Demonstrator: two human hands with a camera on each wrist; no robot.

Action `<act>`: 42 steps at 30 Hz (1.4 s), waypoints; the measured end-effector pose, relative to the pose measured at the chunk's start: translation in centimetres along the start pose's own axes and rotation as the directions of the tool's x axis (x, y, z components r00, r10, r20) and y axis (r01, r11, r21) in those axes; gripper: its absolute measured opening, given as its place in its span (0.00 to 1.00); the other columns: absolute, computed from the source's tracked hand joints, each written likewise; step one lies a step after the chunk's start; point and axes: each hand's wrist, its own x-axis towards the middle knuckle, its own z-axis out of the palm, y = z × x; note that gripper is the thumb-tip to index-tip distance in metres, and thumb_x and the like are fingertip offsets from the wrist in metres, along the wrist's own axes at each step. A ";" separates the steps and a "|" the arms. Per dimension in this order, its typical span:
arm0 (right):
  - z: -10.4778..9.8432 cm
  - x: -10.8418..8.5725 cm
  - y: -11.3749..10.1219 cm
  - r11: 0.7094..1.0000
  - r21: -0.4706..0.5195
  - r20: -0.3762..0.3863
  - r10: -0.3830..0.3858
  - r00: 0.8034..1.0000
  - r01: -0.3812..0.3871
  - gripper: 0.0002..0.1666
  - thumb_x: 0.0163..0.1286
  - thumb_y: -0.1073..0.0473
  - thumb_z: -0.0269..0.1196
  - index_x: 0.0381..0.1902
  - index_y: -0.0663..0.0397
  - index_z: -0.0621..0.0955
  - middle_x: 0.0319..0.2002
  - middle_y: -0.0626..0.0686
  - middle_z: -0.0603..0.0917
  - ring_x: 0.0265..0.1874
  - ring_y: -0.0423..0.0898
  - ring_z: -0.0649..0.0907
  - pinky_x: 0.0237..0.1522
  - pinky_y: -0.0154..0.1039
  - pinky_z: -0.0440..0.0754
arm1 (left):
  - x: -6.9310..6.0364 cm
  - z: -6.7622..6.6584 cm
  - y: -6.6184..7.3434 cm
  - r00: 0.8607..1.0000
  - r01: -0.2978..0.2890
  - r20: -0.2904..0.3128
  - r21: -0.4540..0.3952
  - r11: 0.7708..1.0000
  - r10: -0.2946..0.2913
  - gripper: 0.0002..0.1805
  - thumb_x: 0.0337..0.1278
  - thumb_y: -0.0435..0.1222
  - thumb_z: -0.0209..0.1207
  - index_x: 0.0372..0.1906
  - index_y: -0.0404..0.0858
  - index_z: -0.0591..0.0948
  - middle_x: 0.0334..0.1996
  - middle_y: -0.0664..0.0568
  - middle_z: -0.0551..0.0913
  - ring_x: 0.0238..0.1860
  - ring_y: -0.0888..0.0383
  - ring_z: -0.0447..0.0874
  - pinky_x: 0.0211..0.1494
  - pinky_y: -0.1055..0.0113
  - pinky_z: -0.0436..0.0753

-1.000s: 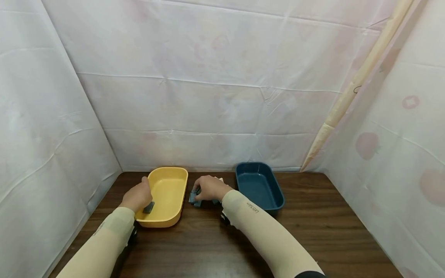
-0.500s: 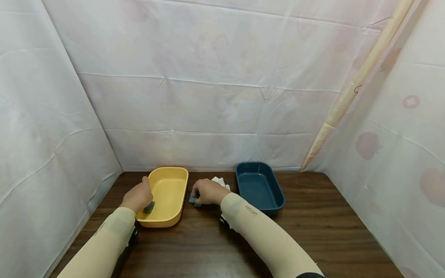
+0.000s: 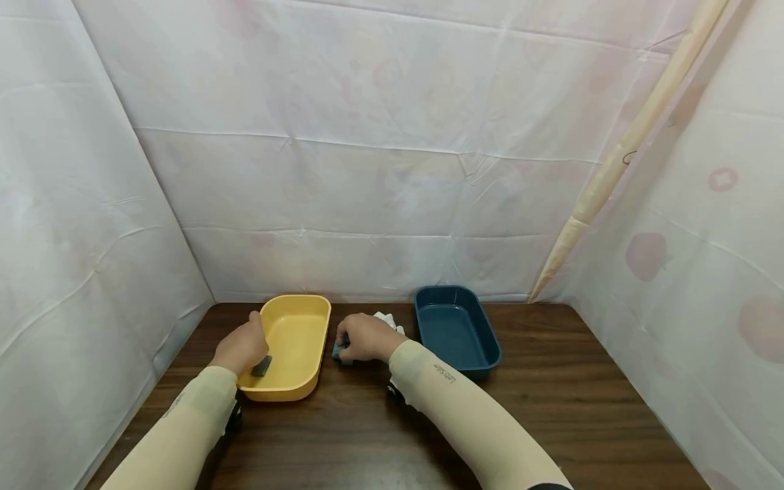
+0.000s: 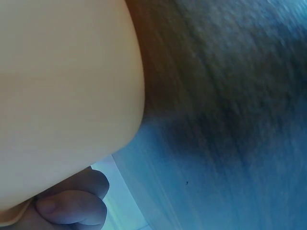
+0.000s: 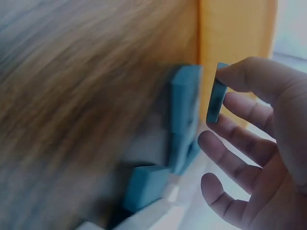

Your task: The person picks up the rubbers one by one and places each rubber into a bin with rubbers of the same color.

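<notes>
My left hand (image 3: 241,346) grips the left rim of a yellow tray (image 3: 286,393), its fingers curled over the edge in the left wrist view. Inside that tray, near the hand, lies one dark grey-green block (image 3: 262,366). Just right of the tray, my right hand (image 3: 369,337) is low over the table. Seen from the right wrist, its thumb and fingers pinch a small flat teal block (image 5: 217,98). More teal blocks (image 5: 183,108) lie on the table beside the tray wall. White blocks (image 3: 390,321) sit behind the right hand, which hides part of the group.
A dark blue tray (image 3: 490,350) stands to the right of the white blocks, partly behind the right forearm. The brown wooden table (image 3: 331,435) backs onto a white patterned curtain (image 3: 367,190), which also hangs along both sides.
The right hand has shifted slightly down and left over the teal blocks, bringing more of the white blocks into view. The left hand has stayed on the yellow tray's rim.
</notes>
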 end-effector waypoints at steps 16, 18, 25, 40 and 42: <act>-2.1 -0.3 -3.0 0.987 -0.140 -0.139 -0.101 0.985 0.081 0.05 0.69 0.52 0.77 0.35 0.39 0.89 0.34 0.38 0.84 0.30 0.37 0.80 0.34 0.34 0.79 | -0.1 0.0 0.2 1.000 -0.008 -0.011 0.013 1.000 0.008 0.42 0.85 0.29 0.51 0.86 0.16 0.41 0.39 0.38 0.88 0.36 0.47 0.87 0.42 0.49 0.85; -2.4 -0.3 -3.1 0.985 -0.151 -0.157 -0.107 0.982 0.083 0.07 0.70 0.51 0.76 0.33 0.40 0.88 0.30 0.39 0.83 0.27 0.37 0.77 0.33 0.34 0.77 | 0.0 0.0 0.2 1.000 -0.007 -0.010 0.015 1.000 0.007 0.42 0.86 0.29 0.50 0.86 0.16 0.41 0.37 0.40 0.88 0.35 0.47 0.87 0.41 0.50 0.84; -2.6 0.7 -5.3 0.983 -0.113 -0.172 -0.162 0.972 0.144 0.05 0.77 0.48 0.75 0.39 0.37 0.93 0.36 0.35 0.91 0.29 0.32 0.81 0.36 0.30 0.79 | 0.4 -0.1 -0.2 1.000 0.003 -0.005 0.026 1.000 -0.003 0.43 0.86 0.30 0.49 0.87 0.17 0.40 0.40 0.38 0.89 0.36 0.47 0.87 0.42 0.50 0.85; 2.8 4.5 -9.8 0.954 -0.221 -0.022 -0.213 0.977 0.203 0.25 0.80 0.44 0.75 0.22 0.38 0.79 0.18 0.37 0.72 0.19 0.34 0.69 0.28 0.28 0.68 | 0.4 0.1 -0.5 1.000 -0.012 -0.012 -0.003 1.000 0.012 0.41 0.85 0.29 0.46 0.87 0.17 0.41 0.29 0.43 0.82 0.28 0.48 0.81 0.34 0.56 0.77; 3.3 4.6 -10.0 0.962 -0.202 -0.007 -0.190 0.982 0.185 0.31 0.79 0.45 0.76 0.19 0.40 0.73 0.15 0.40 0.66 0.16 0.36 0.63 0.25 0.30 0.64 | 0.5 0.2 -0.5 1.000 -0.017 -0.008 -0.010 1.000 0.017 0.40 0.85 0.29 0.46 0.86 0.17 0.41 0.30 0.43 0.83 0.29 0.48 0.81 0.34 0.55 0.78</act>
